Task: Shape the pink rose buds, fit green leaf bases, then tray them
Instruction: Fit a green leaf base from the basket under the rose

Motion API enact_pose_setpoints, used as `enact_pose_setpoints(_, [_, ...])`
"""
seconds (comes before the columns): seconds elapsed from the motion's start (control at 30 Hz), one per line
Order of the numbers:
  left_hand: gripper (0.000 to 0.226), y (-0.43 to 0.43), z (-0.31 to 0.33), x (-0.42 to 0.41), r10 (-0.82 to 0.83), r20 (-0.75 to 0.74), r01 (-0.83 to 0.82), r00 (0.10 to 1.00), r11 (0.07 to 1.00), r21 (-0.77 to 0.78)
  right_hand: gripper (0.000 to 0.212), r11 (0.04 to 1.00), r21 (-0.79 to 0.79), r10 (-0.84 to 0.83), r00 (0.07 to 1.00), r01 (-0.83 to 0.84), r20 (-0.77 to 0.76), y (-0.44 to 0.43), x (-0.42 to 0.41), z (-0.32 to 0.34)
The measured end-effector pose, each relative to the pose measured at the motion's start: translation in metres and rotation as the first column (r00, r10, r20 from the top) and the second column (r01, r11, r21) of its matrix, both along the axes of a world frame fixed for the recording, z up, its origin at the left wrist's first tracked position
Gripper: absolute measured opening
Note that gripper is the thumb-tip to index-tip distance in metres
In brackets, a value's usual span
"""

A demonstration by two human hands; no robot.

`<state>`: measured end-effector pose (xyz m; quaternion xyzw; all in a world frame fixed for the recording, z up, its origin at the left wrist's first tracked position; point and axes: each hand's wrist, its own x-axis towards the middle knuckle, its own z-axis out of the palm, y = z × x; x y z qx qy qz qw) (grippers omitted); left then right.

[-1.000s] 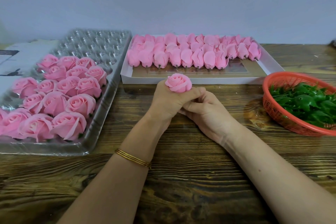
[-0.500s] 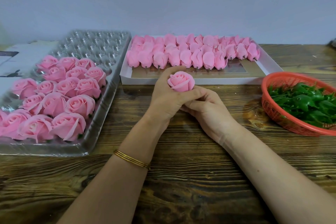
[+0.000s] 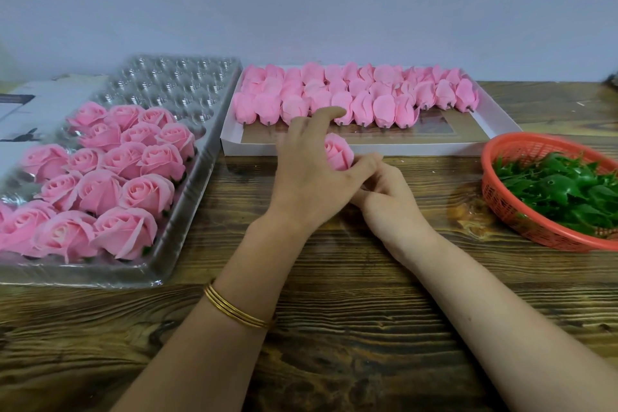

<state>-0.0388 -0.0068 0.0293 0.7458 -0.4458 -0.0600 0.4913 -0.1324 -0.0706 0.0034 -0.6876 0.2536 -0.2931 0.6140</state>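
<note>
The left hand (image 3: 311,171) is cupping the bud (image 3: 338,151) loosely, forefinger lifted wide; the right hand (image 3: 384,197) is pinching it closed from below, just right of the left; the bud is sitting between them, above the table (image 3: 334,311), just in front of the box (image 3: 384,146) of unshaped buds; petals are looking soft, light and easily creased, so holding belongs at the base; the tray (image 3: 174,244) is lying left of the bud, the basket (image 3: 521,221) of leaves (image 3: 561,187) right.

a craft workbench: wooden table (image 3: 334,328), clear tray (image 3: 187,211) of finished roses (image 3: 133,191), boxed buds (image 3: 334,97), basket of leaf bases (image 3: 561,191).
</note>
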Motion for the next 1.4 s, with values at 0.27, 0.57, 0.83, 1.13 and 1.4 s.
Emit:
enact_pose_setpoints(0.27, [0.030,-0.001,-0.007,0.002,0.020,0.025,-0.023,0.999,0.991,0.130,0.019,0.989,-0.136,-0.063,0.994,0.051,-0.085,0.002,0.001,-0.002])
enact_pose_setpoints(0.57, [0.015,0.000,-0.006,0.005,0.018,0.117,-0.044,0.993,0.975,0.217,0.023,0.985,-0.170,-0.042,0.995,0.027,-0.087,0.002,0.000,-0.001])
enact_pose_setpoints(0.83, [0.014,0.000,-0.007,0.007,-0.020,0.160,-0.025,0.987,0.961,0.277,0.024,0.997,-0.079,-0.004,0.999,0.000,-0.052,0.000,-0.003,0.000])
enact_pose_setpoints(1.13, [0.012,-0.003,-0.011,0.005,-0.032,0.181,-0.008,0.983,0.976,0.218,0.036,0.996,0.071,-0.055,0.999,0.054,0.002,-0.001,-0.001,-0.002])
enact_pose_setpoints(1.4, [0.030,-0.003,-0.013,0.007,-0.023,0.207,-0.026,0.978,0.973,0.230,0.044,0.991,0.117,-0.060,0.998,0.059,0.007,0.000,0.000,-0.003])
